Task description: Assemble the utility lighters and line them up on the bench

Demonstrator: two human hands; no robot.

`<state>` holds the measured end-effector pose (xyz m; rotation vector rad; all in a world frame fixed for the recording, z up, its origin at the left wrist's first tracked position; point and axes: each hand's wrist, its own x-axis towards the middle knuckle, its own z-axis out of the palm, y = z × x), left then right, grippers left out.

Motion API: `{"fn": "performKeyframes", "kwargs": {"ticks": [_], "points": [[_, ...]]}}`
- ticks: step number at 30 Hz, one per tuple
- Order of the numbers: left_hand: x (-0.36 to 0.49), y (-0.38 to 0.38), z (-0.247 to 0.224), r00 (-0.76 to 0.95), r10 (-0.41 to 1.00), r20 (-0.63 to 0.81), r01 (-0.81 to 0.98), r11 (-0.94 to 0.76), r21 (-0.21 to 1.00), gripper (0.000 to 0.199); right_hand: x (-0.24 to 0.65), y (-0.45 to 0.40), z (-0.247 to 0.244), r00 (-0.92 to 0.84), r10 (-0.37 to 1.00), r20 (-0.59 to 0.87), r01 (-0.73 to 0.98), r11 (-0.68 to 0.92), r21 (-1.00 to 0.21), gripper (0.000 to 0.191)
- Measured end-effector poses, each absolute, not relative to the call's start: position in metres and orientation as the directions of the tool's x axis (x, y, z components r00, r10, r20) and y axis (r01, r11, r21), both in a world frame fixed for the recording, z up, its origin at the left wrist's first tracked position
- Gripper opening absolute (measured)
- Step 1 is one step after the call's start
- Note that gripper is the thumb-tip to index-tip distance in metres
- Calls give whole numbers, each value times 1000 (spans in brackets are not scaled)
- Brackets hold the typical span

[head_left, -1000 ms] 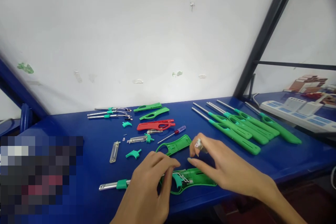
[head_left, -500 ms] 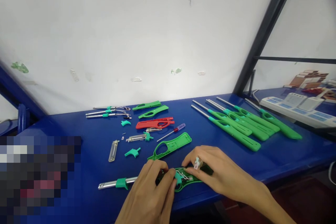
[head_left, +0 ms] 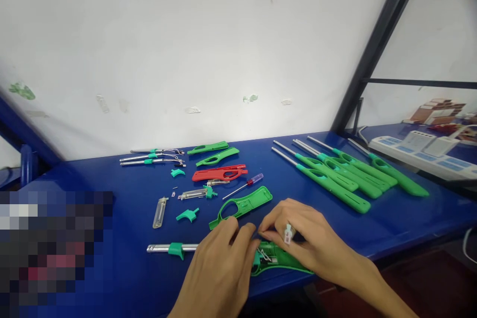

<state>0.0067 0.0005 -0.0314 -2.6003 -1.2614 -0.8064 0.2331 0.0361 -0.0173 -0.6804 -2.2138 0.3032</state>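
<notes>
A green handle half (head_left: 288,262) lies open side up near the table's front edge, with white wires and a teal trigger piece inside. A metal tube (head_left: 160,248) with a teal collar (head_left: 176,249) extends to its left. My left hand (head_left: 223,263) is closed over the handle's left part, its fingers wrapped round it. My right hand (head_left: 301,233) has thumb and forefinger pinched above the handle; what is between the tips is too small to name. A clear fuel tank with a pale end piece (head_left: 288,233) is tucked in its palm. Another green half (head_left: 244,206) lies just behind.
Several green lighters (head_left: 335,189) lie at the right. Behind my hands are a red shell (head_left: 212,174), a screwdriver (head_left: 249,182), a clear tank (head_left: 159,212), teal triggers (head_left: 188,215) and metal tubes (head_left: 149,161). A power strip (head_left: 421,154) sits far right.
The handle half and its tube have shifted slightly right, and the tube has risen in view. My left hand has moved right with them. My right fingertips have come together close to my left fingers.
</notes>
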Motion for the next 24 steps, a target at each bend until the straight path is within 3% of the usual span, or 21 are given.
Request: {"fn": "performKeyframes", "kwargs": {"ticks": [5,8,10,14,18,24], "points": [[7,1,-31,458,734,501,772,-608,184,28,233,32,-11,-516,632,578,373,773,-512,15],[7,1,-29,430,735,524,771,-601,210,30,241,28,-9,-443,736,512,444,677,-588,11],[8,1,-28,417,724,549,766,-605,217,31,250,25,-11,-403,766,502,504,643,-577,8],[9,-1,-26,421,720,552,762,-610,215,31,260,20,-17,-443,769,461,585,638,-502,34],[7,-1,-25,416,741,527,764,-599,241,30,257,23,-15,-492,763,419,561,646,-518,42],[4,1,-28,409,773,485,716,-601,355,24,251,30,-8,-470,777,419,433,617,-657,12]]}}
